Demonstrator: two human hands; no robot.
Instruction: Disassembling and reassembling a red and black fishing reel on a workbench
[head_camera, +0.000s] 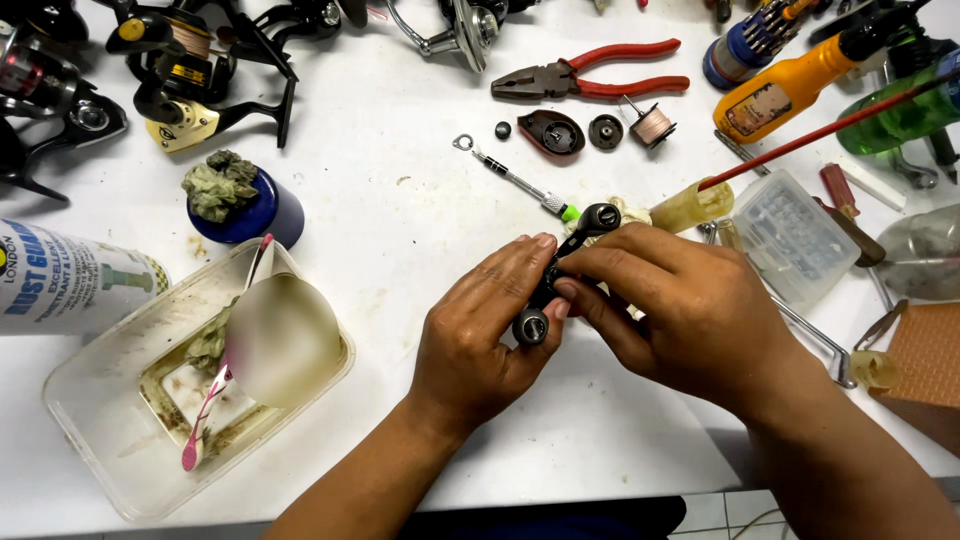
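Both hands, L hand (480, 335) & R hand (680, 315), pinch a black reel handle (565, 272) w/ two round knobs, just below the pliers (590, 78), right of the tub (120, 420).

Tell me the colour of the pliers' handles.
Red, clearest in the head view: pliers on the white table.

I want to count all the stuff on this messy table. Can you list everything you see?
Handle: 1, black, two knobs, held in both hands.
Pliers: 1, red grips, top middle.
Reels: several, black, top left.
Spool: 1, copper-coloured, right of pliers.
Cover: 1, red and black, below pliers.
Screwdriver: 1, small, green-tipped, centre.
Spray can: 1, white and blue, left edge.
Cup: 1, blue, rag on top.
Tub: 1, clear, dirty, lower left.
Toothbrush: 1, pink, in tub.
Bit case: 1, clear, right.
Left hand: 1.
Right hand: 1.
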